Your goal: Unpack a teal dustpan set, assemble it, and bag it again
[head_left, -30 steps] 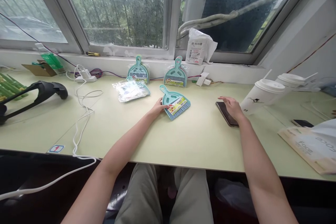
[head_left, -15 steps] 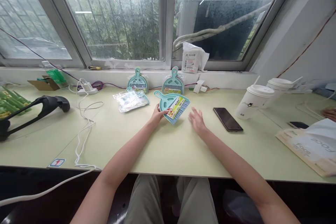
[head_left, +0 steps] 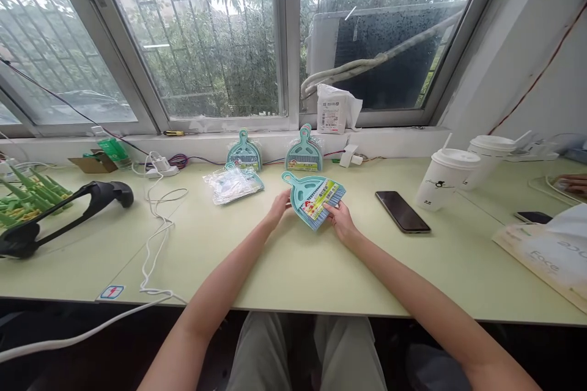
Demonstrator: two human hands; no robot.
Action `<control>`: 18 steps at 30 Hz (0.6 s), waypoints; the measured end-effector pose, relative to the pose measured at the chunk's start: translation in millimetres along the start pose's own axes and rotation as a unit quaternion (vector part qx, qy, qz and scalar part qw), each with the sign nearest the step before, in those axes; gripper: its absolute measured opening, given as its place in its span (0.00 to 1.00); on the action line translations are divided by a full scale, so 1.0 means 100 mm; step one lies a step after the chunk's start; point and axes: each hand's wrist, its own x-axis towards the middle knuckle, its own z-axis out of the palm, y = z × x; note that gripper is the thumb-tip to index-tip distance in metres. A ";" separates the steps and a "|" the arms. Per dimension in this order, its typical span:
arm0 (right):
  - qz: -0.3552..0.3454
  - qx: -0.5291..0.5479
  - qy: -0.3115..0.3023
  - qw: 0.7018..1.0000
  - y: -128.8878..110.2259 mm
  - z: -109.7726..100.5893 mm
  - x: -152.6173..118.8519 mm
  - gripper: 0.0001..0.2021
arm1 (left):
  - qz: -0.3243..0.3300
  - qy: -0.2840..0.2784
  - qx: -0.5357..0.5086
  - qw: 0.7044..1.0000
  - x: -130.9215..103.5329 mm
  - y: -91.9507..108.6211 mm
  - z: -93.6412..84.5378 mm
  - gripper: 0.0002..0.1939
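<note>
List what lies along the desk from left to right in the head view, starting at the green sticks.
Green sticks → black curved device → white cable → clear plastic bag → left hand → teal dustpan set held in both hands → right hand → phone → paper cup.

Office-type workroom: long pale-green desk (head_left: 293, 263) under windows (head_left: 197, 43); takeaway cups (head_left: 447, 177), phone (head_left: 402, 211), power strip (head_left: 161, 170), cables (head_left: 156, 226).
</note>
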 end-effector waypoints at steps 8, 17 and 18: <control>0.000 -0.007 -0.004 1.000 0.01 -0.03 0.00 0.14 | 0.065 0.435 0.493 0.751 0.05 0.09 -1.05 0.27; 0.015 -0.031 -0.017 0.999 -0.01 0.00 -0.03 0.13 | 0.085 0.209 0.617 0.754 0.07 -0.10 -1.03 0.31; 0.017 -0.032 -0.018 0.999 -0.02 0.00 -0.03 0.13 | 0.107 0.198 0.617 0.754 0.06 -0.08 -0.98 0.33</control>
